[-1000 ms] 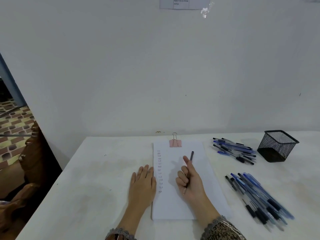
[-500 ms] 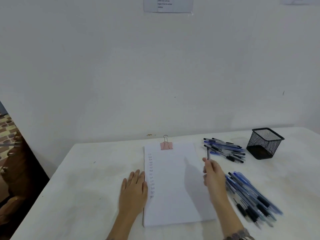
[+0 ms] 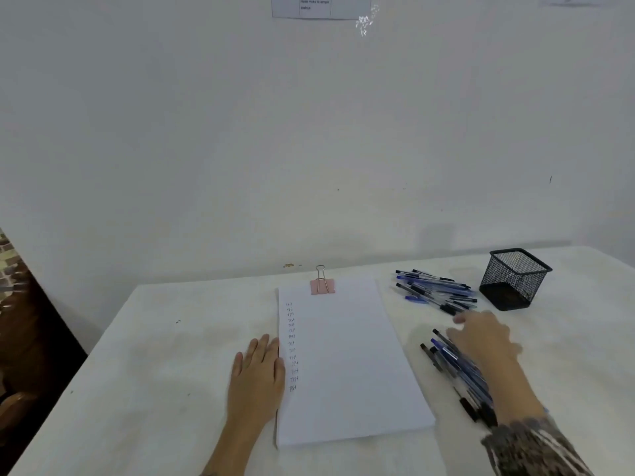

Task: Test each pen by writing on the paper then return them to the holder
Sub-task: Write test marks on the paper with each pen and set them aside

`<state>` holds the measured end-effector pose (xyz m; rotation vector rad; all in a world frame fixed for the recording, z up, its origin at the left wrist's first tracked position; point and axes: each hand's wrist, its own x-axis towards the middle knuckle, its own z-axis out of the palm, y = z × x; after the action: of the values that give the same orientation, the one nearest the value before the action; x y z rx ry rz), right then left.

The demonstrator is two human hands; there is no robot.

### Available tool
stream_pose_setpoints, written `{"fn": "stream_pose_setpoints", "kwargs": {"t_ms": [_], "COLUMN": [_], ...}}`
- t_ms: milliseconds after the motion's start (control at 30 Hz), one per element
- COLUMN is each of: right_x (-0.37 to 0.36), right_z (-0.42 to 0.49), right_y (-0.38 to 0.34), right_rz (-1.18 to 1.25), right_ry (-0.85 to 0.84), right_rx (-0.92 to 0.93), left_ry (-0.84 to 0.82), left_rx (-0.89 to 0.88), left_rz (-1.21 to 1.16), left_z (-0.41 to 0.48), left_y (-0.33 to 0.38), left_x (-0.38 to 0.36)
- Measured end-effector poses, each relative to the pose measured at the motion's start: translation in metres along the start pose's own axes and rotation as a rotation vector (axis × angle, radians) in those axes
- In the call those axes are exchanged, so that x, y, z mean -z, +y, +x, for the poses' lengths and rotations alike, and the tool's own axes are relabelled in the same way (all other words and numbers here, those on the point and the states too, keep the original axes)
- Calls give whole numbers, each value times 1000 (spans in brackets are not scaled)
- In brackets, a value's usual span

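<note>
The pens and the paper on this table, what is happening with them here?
A person is testing pens at a white table. The left hand lies flat at the left edge of the paper, which carries a column of short written marks. The right hand is over the gap between the far pile and the near pile of pens; it is blurred, so whether it holds a pen is unclear. No pen sticks out of the black mesh holder.

white matte tabletop [image 3: 154, 372]: faintly smudged, butted against wall | plain white painted wall [image 3: 240, 132]: fills upper view | white printed notice sheet [image 3: 319, 6]: on wall, top edge, text too small to read | pink metal binder clip [image 3: 322, 286]: silver wire handle, near table's far edge | dark brown wooden furniture [image 3: 31, 355]: left of table | brown patterned floor tiles [image 3: 8, 262]: far left
</note>
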<state>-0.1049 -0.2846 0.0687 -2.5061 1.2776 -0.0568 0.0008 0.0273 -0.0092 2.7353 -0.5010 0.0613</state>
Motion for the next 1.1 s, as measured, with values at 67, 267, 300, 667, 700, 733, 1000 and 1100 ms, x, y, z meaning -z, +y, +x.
{"fn": "stream_pose_setpoints", "kwargs": {"t_ms": [67,267,300,667,700,733,1000,1100], "right_x": [2,-27,-30,-7,2,10,-32,-58], "right_z": [25,69,73,46,28,12,-62,-78], "right_y": [-18,-50,-47,-68,-78,-86,-117,-124], "right_rz": [35,-203,-246,893,1223,1502,2337,2496], "right_ry": [90,103,122,17,-173,-365,-690,-835], "right_rx": [93,309,337,394,360,316,162,41], "left_ry": [1,-14,-18,-26,-21,-19,-40,-24], "left_rx": [-8,-7,3,1,3,6,4,-7], "left_rz": [9,52,40,83,74,58,15,13], "left_z": [0,0,-1,0,0,0,-3,-3], "left_y": [0,0,1,2,2,2,2,1], "left_x": [1,2,2,0,-1,0,5,4]}}
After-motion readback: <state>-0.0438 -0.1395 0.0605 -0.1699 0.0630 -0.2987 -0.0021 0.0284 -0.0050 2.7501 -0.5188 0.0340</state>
